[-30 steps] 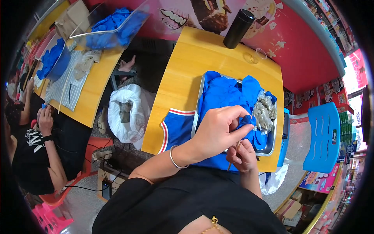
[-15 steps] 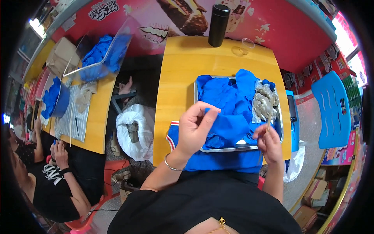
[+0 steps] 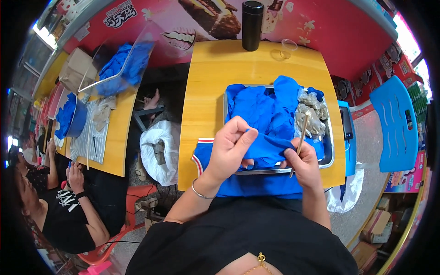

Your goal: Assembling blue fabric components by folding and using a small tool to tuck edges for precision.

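Bracelet, silver-coloured, encircles your left wrist. Ahead of it, your left hand is closed in a pinch: thumb and index finger bear on the left end of a blue fabric piece. Your right hand is also closed, its fingers curled about a thin stick, with the thumb at the fabric piece's right corner; you cannot tell from this view whether that thumb clamps the corner or only rests on it. The fabric piece spans the gap between your hands, over the near part of a rectangular metal tray. The stick leans, upper end to the right. To the tray's left, a blue garment with red-and-white edging lies on the yellow table. Inside the tray, a blue fabric pile occupies the left and middle; a crumpled grey-beige bundle lies at the right. Near the table's far edge, locate a clear plastic cup and, left of it, an upright black cylindrical flask.
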### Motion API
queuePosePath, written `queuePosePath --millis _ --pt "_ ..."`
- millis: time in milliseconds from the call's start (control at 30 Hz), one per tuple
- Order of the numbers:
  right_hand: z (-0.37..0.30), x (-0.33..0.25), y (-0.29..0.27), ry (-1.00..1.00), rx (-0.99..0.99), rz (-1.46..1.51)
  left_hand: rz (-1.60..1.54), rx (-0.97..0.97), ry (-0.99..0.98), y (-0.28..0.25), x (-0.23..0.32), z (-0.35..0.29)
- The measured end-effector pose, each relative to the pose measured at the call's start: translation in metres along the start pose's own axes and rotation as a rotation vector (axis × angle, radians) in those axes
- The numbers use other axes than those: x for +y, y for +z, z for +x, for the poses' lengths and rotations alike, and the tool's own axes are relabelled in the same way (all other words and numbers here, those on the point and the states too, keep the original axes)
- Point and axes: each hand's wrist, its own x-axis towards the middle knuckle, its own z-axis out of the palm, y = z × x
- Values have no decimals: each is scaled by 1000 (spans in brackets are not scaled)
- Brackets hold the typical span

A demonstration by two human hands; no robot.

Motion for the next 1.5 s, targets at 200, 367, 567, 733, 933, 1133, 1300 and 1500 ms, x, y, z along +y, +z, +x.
queuePosePath --millis 200,367,567,733,933,1133,1300,1500 --pt "-1 12 -25 183 68 239 -76 -163 156 -1 -8 7" --pt "-4 12 -24 256 46 397 -23 -79 112 14 -8 3" --pt "-7 15 -30 312 -4 457 26 -86 98 11 -10 1" --pt "-6 15 -35 329 -49 485 118 -179 90 12 -8 -2" --pt "-4 15 -33 385 -161 543 555 -132 539 15 -8 4" --pt "-5 15 -34 390 -192 456 606 -181 614 12 -14 10" --pt "-3 0 -38 182 -75 -130 167 73 330 2 -14 1" --pt "1 -4 -46 -170 111 -1012 103 274 151 -30 -16 -9"
